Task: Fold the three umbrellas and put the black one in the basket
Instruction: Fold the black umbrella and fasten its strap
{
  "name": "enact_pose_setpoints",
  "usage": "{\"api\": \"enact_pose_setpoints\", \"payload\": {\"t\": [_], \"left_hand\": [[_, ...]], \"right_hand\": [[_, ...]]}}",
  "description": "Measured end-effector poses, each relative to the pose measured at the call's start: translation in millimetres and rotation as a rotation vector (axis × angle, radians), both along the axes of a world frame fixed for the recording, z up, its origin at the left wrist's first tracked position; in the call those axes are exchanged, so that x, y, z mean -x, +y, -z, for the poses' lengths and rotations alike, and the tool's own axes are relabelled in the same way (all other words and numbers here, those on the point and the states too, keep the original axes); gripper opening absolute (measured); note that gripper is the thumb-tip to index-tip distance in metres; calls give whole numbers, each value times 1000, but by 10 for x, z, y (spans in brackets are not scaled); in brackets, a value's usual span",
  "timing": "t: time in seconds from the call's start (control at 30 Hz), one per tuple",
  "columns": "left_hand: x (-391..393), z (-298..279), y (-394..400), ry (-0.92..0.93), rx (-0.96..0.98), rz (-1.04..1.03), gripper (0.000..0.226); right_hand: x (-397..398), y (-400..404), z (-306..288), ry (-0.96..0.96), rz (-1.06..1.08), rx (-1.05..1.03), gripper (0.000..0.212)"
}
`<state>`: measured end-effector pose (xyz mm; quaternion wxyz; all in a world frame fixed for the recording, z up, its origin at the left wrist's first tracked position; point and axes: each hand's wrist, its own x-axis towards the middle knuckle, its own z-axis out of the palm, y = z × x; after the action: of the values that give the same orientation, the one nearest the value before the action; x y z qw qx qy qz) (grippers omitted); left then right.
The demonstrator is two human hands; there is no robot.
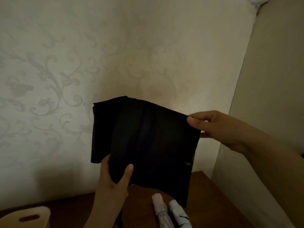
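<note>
The black umbrella (144, 139) is held up in the air above the brown table (205, 195), its dark canopy cloth spread flat between the 2 hands in front of the patterned wall (65, 63). The left hand (113, 176) grips the lower left part of the cloth, thumb lying over the front and the fingers hidden behind it. The right hand (212, 125) pinches the upper right corner of the cloth, thumb on the near face, the other fingers curled behind the edge. So the umbrella lies between the hands, above and to the right of the left one and to the left of the right one.

On the table below the cloth lie 2 folded umbrellas side by side: the pink umbrella (160, 209) on the left and the white umbrella (180, 214) with a dark mark just beside it. The pale basket (32, 216), with a slot handle in its wall, stands at the lower left, well apart from the black umbrella.
</note>
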<state>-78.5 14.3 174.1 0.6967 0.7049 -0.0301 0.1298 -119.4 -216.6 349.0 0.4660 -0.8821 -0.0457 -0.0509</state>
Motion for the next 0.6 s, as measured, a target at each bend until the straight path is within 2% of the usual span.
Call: {"api": "enact_pose_setpoints", "payload": {"t": [0.1,0.2,0.33,0.4,0.47,0.5,0.53,0.6], "left_hand": [[-17,5,-29,-7,-9,0,64],[-51,-26,-24,-7,-6,-25,65],[-87,-114,-21,-14,22,-27,68],[-108,-138,-37,-24,24,-16,69],[-127,-128,-21,-14,16,0,70],[-140,-133,-21,-12,20,-19,70],[-129,-173,-19,-8,24,-28,69],[-137,-205,3,-4,49,-39,65]], "right_hand": [[-23,24,-14,0,14,-34,41],[-48,4,-58,-9,7,-57,27],[-81,46,-103,-46,122,-382,18],[-69,153,-22,26,144,-482,37],[-51,306,134,159,119,-372,61],[-53,375,224,168,120,-285,64],[-62,430,302,129,145,-231,60],[-75,502,398,-30,209,-198,35]]}}
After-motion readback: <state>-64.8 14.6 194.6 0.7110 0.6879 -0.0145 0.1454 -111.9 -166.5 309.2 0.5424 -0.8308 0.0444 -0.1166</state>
